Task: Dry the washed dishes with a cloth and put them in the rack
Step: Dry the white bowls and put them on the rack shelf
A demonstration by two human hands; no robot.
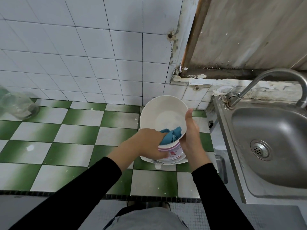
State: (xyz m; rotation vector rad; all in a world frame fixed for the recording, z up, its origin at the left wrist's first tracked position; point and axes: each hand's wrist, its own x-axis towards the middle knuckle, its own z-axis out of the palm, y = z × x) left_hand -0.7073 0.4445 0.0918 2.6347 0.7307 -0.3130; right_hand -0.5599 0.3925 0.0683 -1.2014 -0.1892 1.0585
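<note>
Bowl needs steadying: right hand clasps its right rim, left hand grips cloth inside; best swept firmly round base and wall.

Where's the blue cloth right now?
In the head view, the blue cloth is near the centre, bunched in the left hand inside the white bowl, at its near edge; the right hand holds that bowl, left of the sink.

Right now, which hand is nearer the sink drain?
Right. The right hand, holding the white bowl by its side, is left of the drain, beside the sink; the left hand, gripping the blue cloth in the bowl, is farther left.
</note>
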